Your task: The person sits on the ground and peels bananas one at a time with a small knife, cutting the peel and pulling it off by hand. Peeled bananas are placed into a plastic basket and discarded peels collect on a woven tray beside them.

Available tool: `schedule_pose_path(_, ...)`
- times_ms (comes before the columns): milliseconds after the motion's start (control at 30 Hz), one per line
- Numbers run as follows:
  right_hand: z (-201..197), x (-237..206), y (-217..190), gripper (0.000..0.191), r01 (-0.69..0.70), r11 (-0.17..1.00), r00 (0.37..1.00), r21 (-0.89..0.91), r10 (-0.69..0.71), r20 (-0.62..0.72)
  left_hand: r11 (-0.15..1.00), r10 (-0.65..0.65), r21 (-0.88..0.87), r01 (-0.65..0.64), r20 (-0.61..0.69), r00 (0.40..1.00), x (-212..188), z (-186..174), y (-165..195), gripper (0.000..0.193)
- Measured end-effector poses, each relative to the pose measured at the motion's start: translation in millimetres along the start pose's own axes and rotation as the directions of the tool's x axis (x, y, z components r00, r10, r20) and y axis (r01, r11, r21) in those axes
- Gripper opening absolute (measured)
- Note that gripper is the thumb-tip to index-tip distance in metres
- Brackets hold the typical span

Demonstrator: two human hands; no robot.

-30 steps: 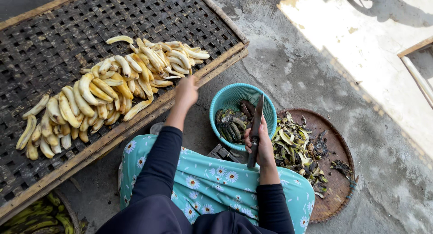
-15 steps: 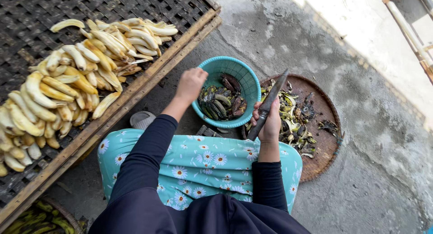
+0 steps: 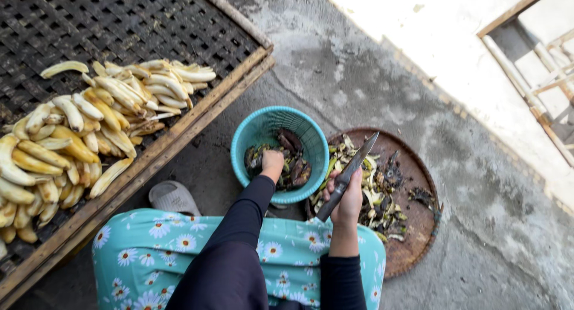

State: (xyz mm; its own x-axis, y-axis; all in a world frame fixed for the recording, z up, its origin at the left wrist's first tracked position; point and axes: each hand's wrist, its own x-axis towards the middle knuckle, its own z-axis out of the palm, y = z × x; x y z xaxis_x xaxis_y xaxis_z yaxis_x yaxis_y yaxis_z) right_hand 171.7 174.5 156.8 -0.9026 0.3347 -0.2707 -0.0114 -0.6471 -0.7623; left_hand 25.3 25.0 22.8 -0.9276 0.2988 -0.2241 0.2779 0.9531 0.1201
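Observation:
My left hand (image 3: pixel 272 162) reaches down into a teal plastic basket (image 3: pixel 261 124) that holds dark, unpeeled bananas (image 3: pixel 293 144); its fingers are curled among them, and I cannot tell if it grips one. My right hand (image 3: pixel 348 200) is shut on the dark handle of a knife (image 3: pixel 350 173), blade pointing up and away over a round brown tray (image 3: pixel 415 166) covered in banana peels (image 3: pixel 373 196). Peeled yellow bananas (image 3: pixel 89 124) lie heaped on a dark woven drying rack (image 3: pixel 107 23) to the left.
The rack has a wooden frame (image 3: pixel 179 133) running diagonally beside the basket. A grey sandal (image 3: pixel 173 197) sits below it, near my floral teal skirt (image 3: pixel 149 250). The floor is rough concrete (image 3: pixel 371 65). A wooden frame (image 3: pixel 526 59) stands at the upper right.
My left hand has drawn back from the rack of peeled bananas and dropped into the teal basket. The right hand keeps hold of the knife, blade now tilted over the peel tray.

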Motion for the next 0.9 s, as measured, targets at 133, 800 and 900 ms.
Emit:
schedule_pose_path(133, 13.7, -0.3, -6.4, 0.035, 0.025, 0.997, 0.999, -0.07, -0.028, -0.043, 0.972, -0.04, 0.236, 0.015, 0.101, 0.994, 0.6, -9.6, 15.1, 0.034)
schedule_pose_path(800, 26.2, -31.4, 15.9, 0.032, -0.105, 0.978, 0.993, -0.178, 0.093, -0.072, -0.293, -0.071, -0.896, 0.334, 0.369, 0.927, -92.9, -27.3, -14.5, 0.036)
schedule_pose_path(900, 41.4, -39.0, 14.7, 0.043, -0.004, 0.946, 0.999, -0.324, 0.02, 0.047, -0.232, -0.044, -0.952, 0.201, 0.216, 0.975, -97.6, -67.4, -16.4, 0.028)
